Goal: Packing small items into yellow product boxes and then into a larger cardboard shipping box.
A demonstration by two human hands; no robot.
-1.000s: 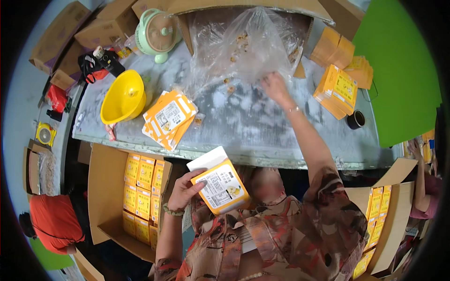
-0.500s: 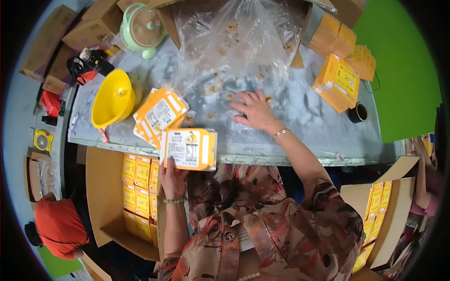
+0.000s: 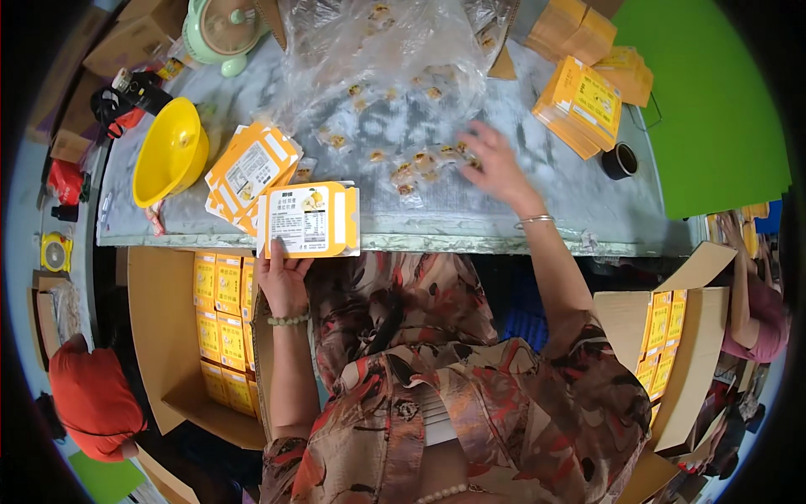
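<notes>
My left hand (image 3: pixel 284 284) is closed on the lower edge of a flat yellow-and-white carton (image 3: pixel 306 220) at the table's front edge. Its thumb lies over the printed face. Behind it, more flattened cartons (image 3: pixel 252 168) lie in a loose pile. My right hand (image 3: pixel 501 170), somewhat blurred, hovers palm down over the table with fingers apart. Beside its fingertips, several small clear sachets (image 3: pixel 416 172) with brownish-yellow contents lie in a loose cluster. Further back, more sachets spill from a large clear plastic bag (image 3: pixel 378 50).
A yellow plastic basket (image 3: pixel 172 151) and a green lidded pot (image 3: pixel 222 34) stand on the left. Stacked cartons (image 3: pixel 583 105) and a dark cup (image 3: pixel 620 161) are at right. Boxes of packed cartons (image 3: pixel 151 336) stand below the table edge. Other people work at both sides.
The sachets near my right hand now lie closer together, toward the front of the table. That hand has moved to their right. My left hand keeps the carton; the whole view has shifted.
</notes>
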